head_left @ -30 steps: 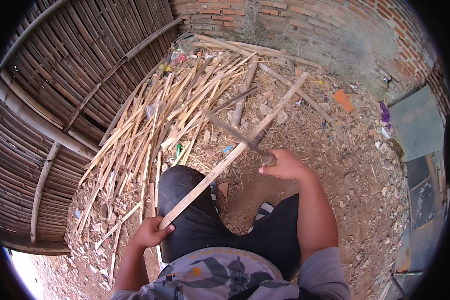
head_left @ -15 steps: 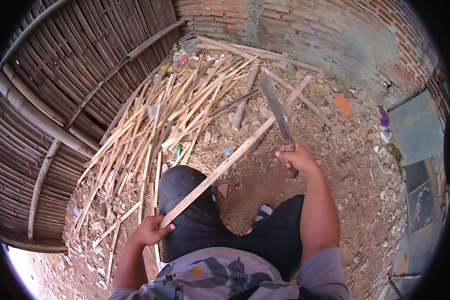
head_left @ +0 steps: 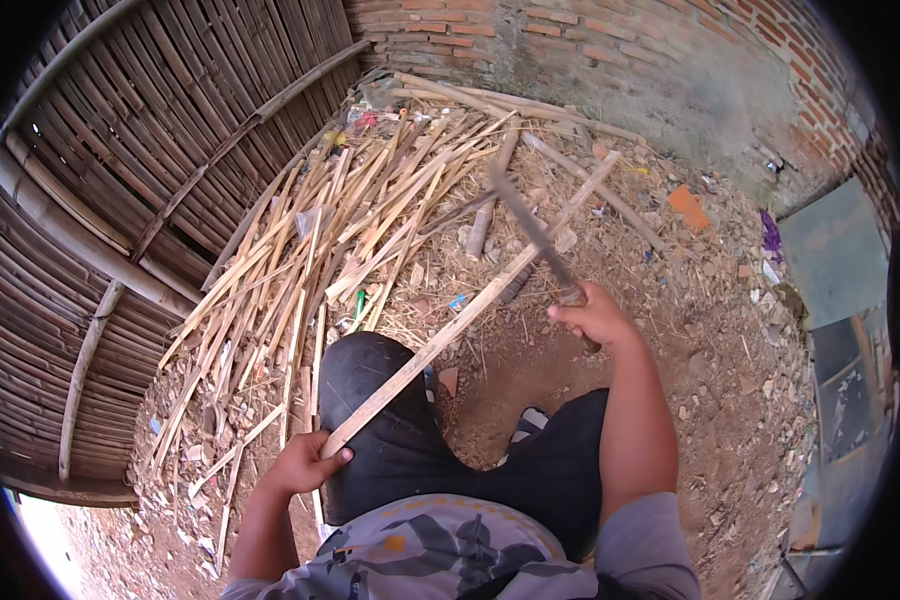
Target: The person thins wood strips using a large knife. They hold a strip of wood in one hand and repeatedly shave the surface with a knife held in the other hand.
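Left hand (head_left: 300, 463) grips the near end of the wooden strip (head_left: 440, 344), whose long axis runs forward-right; right hand (head_left: 597, 316), fingers closed round the knife's (head_left: 526, 217) handle, lies right of it, blade crossing, contact unclear

The knife blade (head_left: 536, 230) looks dull metal, the strip (head_left: 460, 322) rough, matt wood.
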`<action>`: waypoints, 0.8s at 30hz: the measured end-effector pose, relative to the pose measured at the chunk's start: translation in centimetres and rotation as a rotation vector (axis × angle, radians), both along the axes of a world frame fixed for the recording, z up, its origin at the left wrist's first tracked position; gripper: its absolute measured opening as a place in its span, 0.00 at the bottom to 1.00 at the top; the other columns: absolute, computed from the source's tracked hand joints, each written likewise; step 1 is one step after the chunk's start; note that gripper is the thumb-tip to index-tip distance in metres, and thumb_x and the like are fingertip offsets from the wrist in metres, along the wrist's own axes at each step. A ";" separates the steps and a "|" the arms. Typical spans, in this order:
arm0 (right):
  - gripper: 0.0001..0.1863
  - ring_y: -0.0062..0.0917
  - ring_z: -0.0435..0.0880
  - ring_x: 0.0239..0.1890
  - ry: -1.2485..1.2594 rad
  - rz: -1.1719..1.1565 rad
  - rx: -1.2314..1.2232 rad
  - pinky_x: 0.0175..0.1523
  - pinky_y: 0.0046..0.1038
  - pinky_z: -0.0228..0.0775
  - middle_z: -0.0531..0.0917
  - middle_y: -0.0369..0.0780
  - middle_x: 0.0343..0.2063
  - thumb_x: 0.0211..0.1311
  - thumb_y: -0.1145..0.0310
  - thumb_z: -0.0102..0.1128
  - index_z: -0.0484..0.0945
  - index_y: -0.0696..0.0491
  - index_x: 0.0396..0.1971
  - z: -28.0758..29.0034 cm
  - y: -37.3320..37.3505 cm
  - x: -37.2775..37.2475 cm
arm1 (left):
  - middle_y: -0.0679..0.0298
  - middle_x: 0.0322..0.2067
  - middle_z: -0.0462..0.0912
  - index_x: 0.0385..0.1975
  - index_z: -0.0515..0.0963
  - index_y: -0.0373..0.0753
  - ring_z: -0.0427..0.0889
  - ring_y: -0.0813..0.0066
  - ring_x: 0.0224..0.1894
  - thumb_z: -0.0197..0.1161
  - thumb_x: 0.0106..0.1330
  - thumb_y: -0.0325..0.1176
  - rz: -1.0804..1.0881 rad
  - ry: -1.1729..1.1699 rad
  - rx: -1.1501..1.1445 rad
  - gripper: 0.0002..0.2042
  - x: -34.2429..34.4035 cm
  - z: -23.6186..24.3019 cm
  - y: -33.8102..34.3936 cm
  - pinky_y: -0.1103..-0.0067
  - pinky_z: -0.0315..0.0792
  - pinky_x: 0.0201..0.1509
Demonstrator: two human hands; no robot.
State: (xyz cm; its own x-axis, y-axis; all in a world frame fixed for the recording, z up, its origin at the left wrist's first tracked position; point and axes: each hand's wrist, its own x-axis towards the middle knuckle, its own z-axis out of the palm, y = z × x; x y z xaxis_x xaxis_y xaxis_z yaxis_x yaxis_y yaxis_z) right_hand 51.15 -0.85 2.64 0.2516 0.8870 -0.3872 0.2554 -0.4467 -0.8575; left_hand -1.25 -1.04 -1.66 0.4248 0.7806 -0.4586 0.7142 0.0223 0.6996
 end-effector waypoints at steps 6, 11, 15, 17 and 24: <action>0.19 0.16 0.73 0.20 0.228 -0.006 0.023 0.26 0.26 0.66 0.76 0.32 0.19 0.58 0.63 0.73 0.75 0.54 0.42 -2.6 0.3 1.1 | 0.62 0.19 0.77 0.27 0.78 0.34 0.75 0.74 0.25 0.70 0.64 0.54 -0.006 -0.010 -0.035 0.25 0.2 0.2 0.3 0.72 0.71 0.30; 0.17 0.15 0.73 0.19 -0.044 0.431 -0.177 0.25 0.22 0.64 0.76 0.31 0.19 0.57 0.64 0.74 0.75 0.54 0.37 1.5 0.2 -4.7 | 0.64 0.19 0.75 0.26 0.77 0.34 0.73 0.76 0.24 0.70 0.65 0.54 -0.001 -0.023 -0.036 0.24 0.0 0.6 0.2 0.73 0.69 0.29; 0.39 0.15 0.76 0.22 -0.045 0.481 -0.127 0.28 0.22 0.69 0.80 0.33 0.24 0.54 0.59 0.77 0.71 0.59 0.63 1.0 0.6 -4.9 | 0.66 0.19 0.75 0.27 0.77 0.35 0.72 0.78 0.25 0.71 0.65 0.53 0.009 -0.018 -0.053 0.23 -0.2 0.1 0.2 0.74 0.68 0.29; 0.32 0.14 0.75 0.21 -0.022 0.336 -0.098 0.27 0.22 0.68 0.79 0.33 0.24 0.55 0.61 0.77 0.75 0.59 0.57 1.5 0.7 -3.5 | 0.67 0.19 0.75 0.27 0.78 0.35 0.71 0.79 0.25 0.71 0.65 0.52 0.036 -0.047 -0.067 0.23 0.1 0.5 0.0 0.74 0.68 0.29; 0.14 0.15 0.69 0.17 0.520 -0.110 0.079 0.23 0.21 0.61 0.72 0.31 0.18 0.61 0.72 0.71 0.69 0.50 0.32 -2.4 0.2 0.9 | 0.70 0.22 0.77 0.32 0.80 0.34 0.73 0.81 0.27 0.70 0.67 0.46 -0.039 -0.029 -0.126 0.18 0.1 0.9 1.0 0.76 0.69 0.31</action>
State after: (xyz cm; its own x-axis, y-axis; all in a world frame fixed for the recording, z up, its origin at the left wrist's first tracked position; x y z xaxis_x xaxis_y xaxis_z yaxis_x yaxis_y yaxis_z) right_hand 52.09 -0.62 0.20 0.1376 0.8978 -0.4183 -0.2570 -0.3755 -0.8905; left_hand -1.13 0.00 -0.77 0.4683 0.6999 -0.5393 0.6961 0.0836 0.7131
